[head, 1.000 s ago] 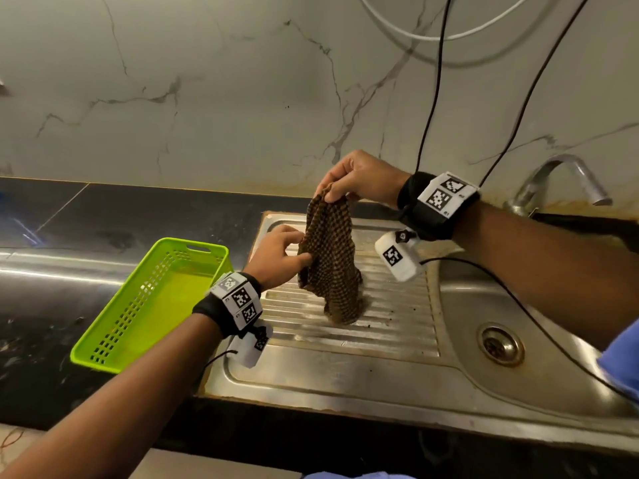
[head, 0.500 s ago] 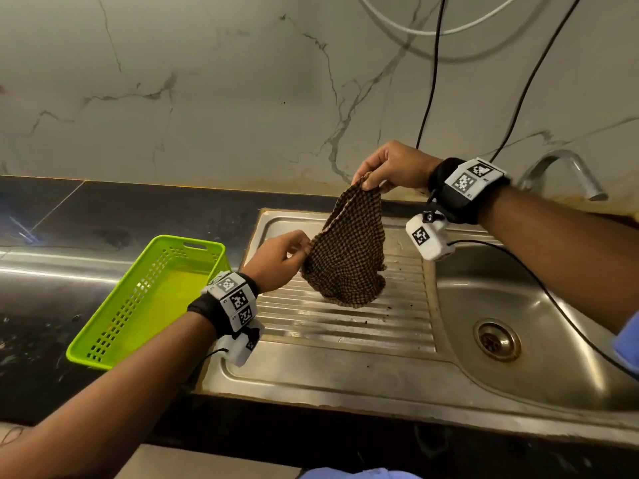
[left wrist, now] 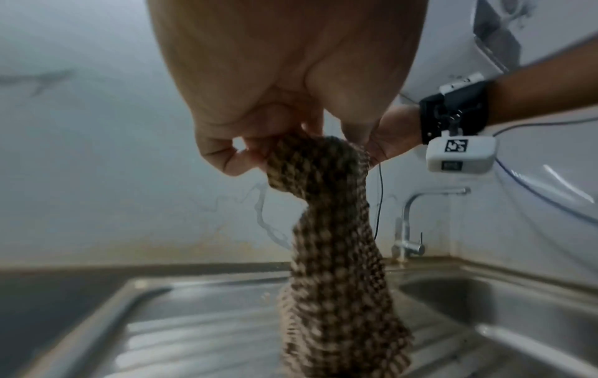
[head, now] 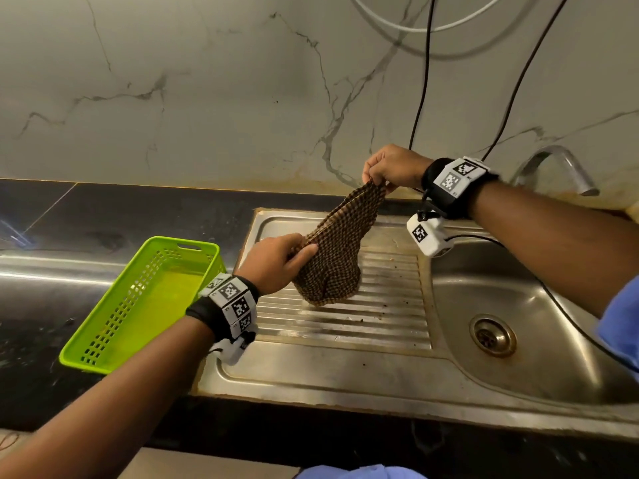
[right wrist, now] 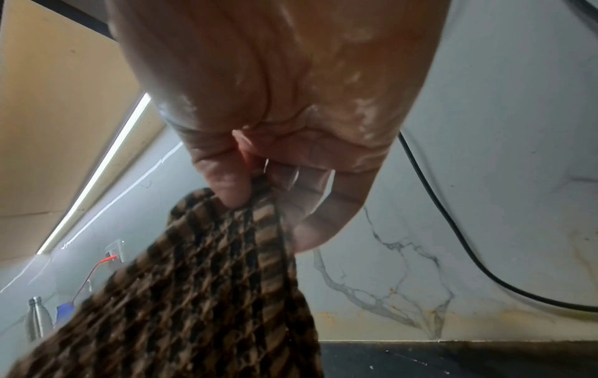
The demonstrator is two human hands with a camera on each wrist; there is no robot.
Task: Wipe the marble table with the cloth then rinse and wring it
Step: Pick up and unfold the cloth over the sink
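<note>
A brown checked cloth (head: 337, 257) hangs stretched between both hands over the ribbed steel draining board (head: 345, 326). My right hand (head: 377, 181) pinches its upper corner, high near the wall. Lower and to the left, my left hand (head: 304, 252) pinches another edge. The cloth's bottom sags close to the ribs. In the left wrist view the cloth (left wrist: 333, 255) drops from the left hand (left wrist: 258, 153) in a narrow bunch. In the right wrist view the thumb and fingers of the wet right hand (right wrist: 255, 194) clamp the cloth (right wrist: 207, 294).
A lime green plastic basket (head: 145, 302) sits on the dark counter left of the board. The sink bowl (head: 553, 357) with its drain lies to the right, under a steel tap (head: 560, 167). Black cables (head: 420, 98) hang down the marble wall (head: 207, 98) behind.
My right hand has carried its corner of the cloth to the right, away from the left hand. The cloth has spread from a hanging bunch into a slanted stretch.
</note>
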